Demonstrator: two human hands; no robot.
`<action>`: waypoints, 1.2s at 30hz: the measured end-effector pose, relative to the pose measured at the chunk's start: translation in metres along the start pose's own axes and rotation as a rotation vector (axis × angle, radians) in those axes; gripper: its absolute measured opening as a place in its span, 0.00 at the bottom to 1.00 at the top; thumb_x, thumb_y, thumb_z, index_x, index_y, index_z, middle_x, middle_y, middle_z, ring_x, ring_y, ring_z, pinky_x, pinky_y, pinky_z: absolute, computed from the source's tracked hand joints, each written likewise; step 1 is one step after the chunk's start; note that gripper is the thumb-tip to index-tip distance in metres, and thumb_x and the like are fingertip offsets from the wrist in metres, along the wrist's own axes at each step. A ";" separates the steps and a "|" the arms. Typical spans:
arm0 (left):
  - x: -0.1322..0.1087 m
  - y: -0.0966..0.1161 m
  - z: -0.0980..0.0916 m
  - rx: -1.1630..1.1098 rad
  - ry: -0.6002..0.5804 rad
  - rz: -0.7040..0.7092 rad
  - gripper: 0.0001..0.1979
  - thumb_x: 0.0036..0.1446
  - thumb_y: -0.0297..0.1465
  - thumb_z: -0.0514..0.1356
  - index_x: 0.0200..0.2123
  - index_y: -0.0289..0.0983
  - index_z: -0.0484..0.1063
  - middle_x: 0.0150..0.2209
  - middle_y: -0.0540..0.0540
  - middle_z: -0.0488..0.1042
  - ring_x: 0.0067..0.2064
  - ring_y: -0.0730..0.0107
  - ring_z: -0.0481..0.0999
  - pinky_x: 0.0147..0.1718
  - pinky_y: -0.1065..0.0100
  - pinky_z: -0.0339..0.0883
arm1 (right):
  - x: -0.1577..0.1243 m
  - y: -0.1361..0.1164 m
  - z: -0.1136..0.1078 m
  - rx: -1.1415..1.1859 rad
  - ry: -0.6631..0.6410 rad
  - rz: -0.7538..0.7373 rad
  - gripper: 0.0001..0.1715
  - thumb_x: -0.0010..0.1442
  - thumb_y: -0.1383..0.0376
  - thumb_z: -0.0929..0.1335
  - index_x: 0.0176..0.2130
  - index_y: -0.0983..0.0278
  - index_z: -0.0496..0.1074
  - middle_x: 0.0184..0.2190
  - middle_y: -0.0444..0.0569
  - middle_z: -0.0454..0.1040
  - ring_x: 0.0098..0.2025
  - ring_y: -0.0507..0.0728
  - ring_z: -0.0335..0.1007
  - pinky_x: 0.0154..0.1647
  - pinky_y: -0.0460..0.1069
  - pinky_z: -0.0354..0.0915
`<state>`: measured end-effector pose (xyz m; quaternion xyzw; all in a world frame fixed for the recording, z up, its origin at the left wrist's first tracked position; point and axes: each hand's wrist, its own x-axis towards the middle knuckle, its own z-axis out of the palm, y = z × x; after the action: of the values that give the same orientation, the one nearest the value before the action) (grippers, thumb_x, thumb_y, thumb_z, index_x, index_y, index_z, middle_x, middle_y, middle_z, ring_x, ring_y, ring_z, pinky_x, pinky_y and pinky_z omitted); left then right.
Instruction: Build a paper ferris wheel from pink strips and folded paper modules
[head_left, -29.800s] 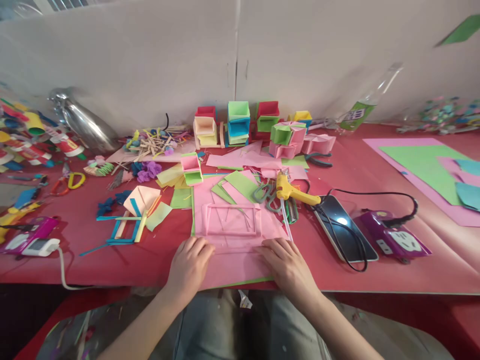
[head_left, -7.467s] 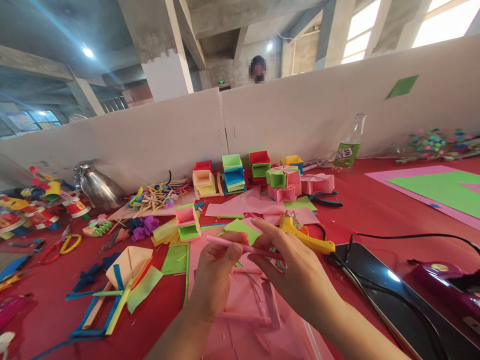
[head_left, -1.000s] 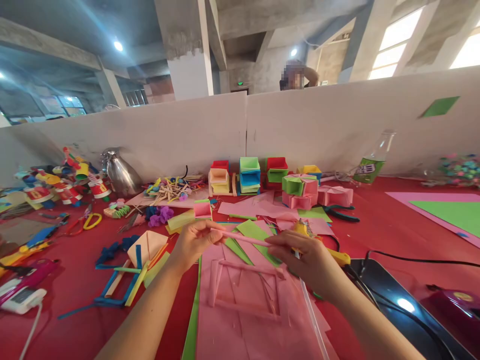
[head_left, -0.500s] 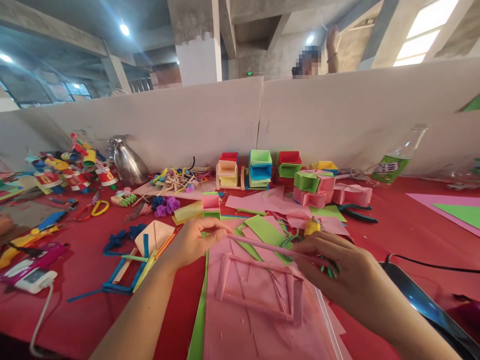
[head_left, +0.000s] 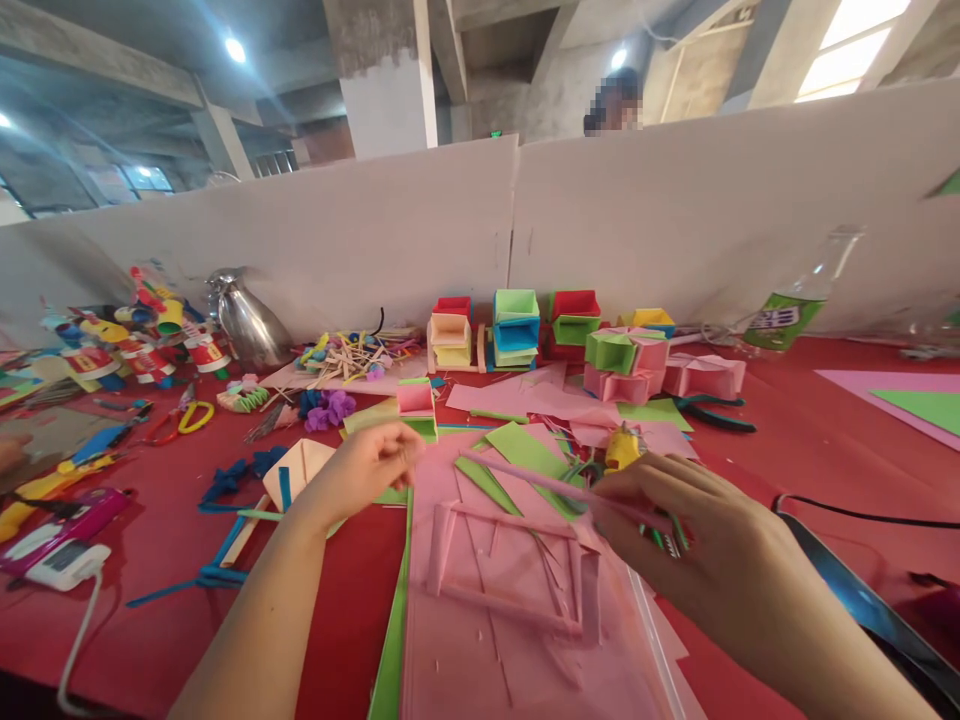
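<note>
Pink, nearest: one paper sheet, flat on the red bench, with a green sheet showing from under its left edge. On it lay a frame of rolled pink sticks, roughly four-sided, with loose slivers inside.

Right hand, near right: closed in a pinch on one end of a rolled stick, pink, long and thin. The stick hung in the air above the frame's far rail, slanting left and away from that hand and touching nothing else. Left hand, left of centre: fingers drawn together, nothing made out between them. It stood just beside the stick's free end but apart from it.

Step judged: a loose stick held over the frame, not yet set on it. Any placing would call for lowering it level, lining it up with a rail, and steadying the free end.

Behind the right hand: yellow glue gun, partly hidden. Right: dark phone and black cable. Left: blue stick frame. Far: stacked paper boxes, metal kettle and bottle, all before a white partition.
</note>
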<state>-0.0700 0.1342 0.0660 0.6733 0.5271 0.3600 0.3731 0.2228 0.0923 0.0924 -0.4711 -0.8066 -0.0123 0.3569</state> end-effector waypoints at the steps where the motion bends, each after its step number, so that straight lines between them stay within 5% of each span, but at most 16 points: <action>1: 0.006 -0.005 0.003 -0.003 0.170 0.020 0.17 0.54 0.44 0.55 0.39 0.37 0.67 0.26 0.49 0.70 0.29 0.69 0.71 0.31 0.67 0.66 | 0.001 0.002 0.002 0.021 0.017 0.038 0.08 0.55 0.60 0.64 0.27 0.58 0.69 0.26 0.45 0.71 0.27 0.54 0.68 0.24 0.47 0.62; 3: 0.021 -0.017 0.012 0.023 0.526 0.082 0.25 0.48 0.43 0.61 0.45 0.37 0.61 0.38 0.44 0.69 0.40 0.64 0.71 0.40 0.63 0.65 | 0.004 0.004 0.007 0.068 0.039 0.114 0.08 0.55 0.60 0.64 0.28 0.58 0.69 0.26 0.45 0.71 0.26 0.54 0.68 0.24 0.47 0.62; 5: 0.036 -0.031 0.021 0.029 0.665 0.056 0.36 0.38 0.42 0.67 0.49 0.36 0.56 0.51 0.37 0.62 0.52 0.56 0.64 0.49 0.57 0.59 | 0.007 0.007 0.012 0.111 0.035 0.167 0.07 0.55 0.60 0.64 0.28 0.59 0.69 0.27 0.45 0.72 0.26 0.54 0.68 0.25 0.48 0.63; 8: 0.053 -0.044 0.034 -0.010 0.649 -0.005 0.39 0.35 0.40 0.69 0.49 0.37 0.54 0.53 0.35 0.60 0.55 0.53 0.62 0.52 0.55 0.55 | 0.011 0.010 0.021 0.137 0.020 0.210 0.06 0.55 0.62 0.64 0.29 0.59 0.69 0.27 0.45 0.72 0.28 0.54 0.69 0.27 0.48 0.64; 13: 0.060 -0.043 0.035 -0.076 0.619 -0.027 0.28 0.41 0.42 0.65 0.44 0.36 0.63 0.46 0.37 0.70 0.52 0.51 0.66 0.51 0.53 0.56 | 0.013 0.018 0.034 0.158 0.008 0.227 0.06 0.53 0.63 0.64 0.28 0.60 0.70 0.26 0.44 0.72 0.27 0.53 0.68 0.27 0.47 0.64; 17: 0.053 -0.035 0.028 -0.152 0.607 0.040 0.24 0.46 0.40 0.62 0.46 0.37 0.66 0.48 0.40 0.71 0.53 0.57 0.67 0.52 0.58 0.57 | 0.013 0.020 0.036 0.164 0.032 0.228 0.07 0.54 0.62 0.64 0.29 0.60 0.71 0.26 0.45 0.72 0.27 0.53 0.67 0.26 0.47 0.63; 26: 0.026 -0.011 0.033 -0.620 0.283 0.240 0.22 0.50 0.35 0.59 0.50 0.39 0.65 0.41 0.47 0.75 0.42 0.66 0.75 0.37 0.69 0.69 | 0.011 0.011 0.027 0.335 0.027 0.189 0.08 0.56 0.61 0.65 0.31 0.60 0.72 0.28 0.45 0.72 0.29 0.53 0.67 0.30 0.47 0.63; 36: 0.021 -0.006 0.035 -0.536 0.292 0.273 0.21 0.50 0.35 0.57 0.49 0.40 0.66 0.44 0.47 0.74 0.45 0.64 0.74 0.42 0.67 0.67 | 0.013 0.011 0.025 0.211 0.059 0.172 0.08 0.54 0.62 0.64 0.28 0.60 0.71 0.25 0.46 0.70 0.27 0.54 0.67 0.26 0.47 0.63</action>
<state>-0.0385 0.1512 0.0466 0.5568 0.3666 0.6252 0.4057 0.2128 0.1168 0.0776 -0.4980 -0.7491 0.0894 0.4276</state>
